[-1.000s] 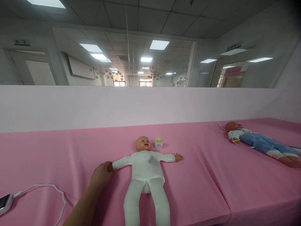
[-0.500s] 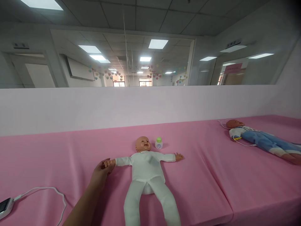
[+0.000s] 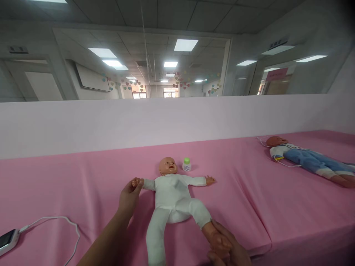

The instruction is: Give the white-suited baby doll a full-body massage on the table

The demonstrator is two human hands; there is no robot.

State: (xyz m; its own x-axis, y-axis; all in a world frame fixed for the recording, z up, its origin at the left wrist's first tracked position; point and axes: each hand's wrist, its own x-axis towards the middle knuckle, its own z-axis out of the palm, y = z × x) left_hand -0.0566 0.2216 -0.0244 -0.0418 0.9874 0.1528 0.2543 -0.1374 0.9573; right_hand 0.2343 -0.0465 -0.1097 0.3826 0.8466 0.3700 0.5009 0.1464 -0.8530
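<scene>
A baby doll (image 3: 173, 190) with a white cloth body lies on its back, arms spread wide. My left hand (image 3: 129, 197) is closed around the doll's hand on the left side of the view. At the lower right, my right hand (image 3: 231, 245) grips the doll's bare foot (image 3: 215, 236), with the leg on that side bent and lifted. The other leg stretches toward me, its end cut off by the bottom edge. Beside the doll's head stands a small bottle (image 3: 186, 164) with a green cap.
Pink cloth (image 3: 91, 177) covers the table. A second doll (image 3: 305, 159) in blue and white clothes lies at the right with a thin white tube. A white device (image 3: 9, 241) with a cable (image 3: 55, 218) rests at the left. Behind is a white wall (image 3: 133, 122) with a window.
My right hand has come into view and taken hold of the doll's foot, bending that leg. My left hand has moved slightly right and up with the doll's hand.
</scene>
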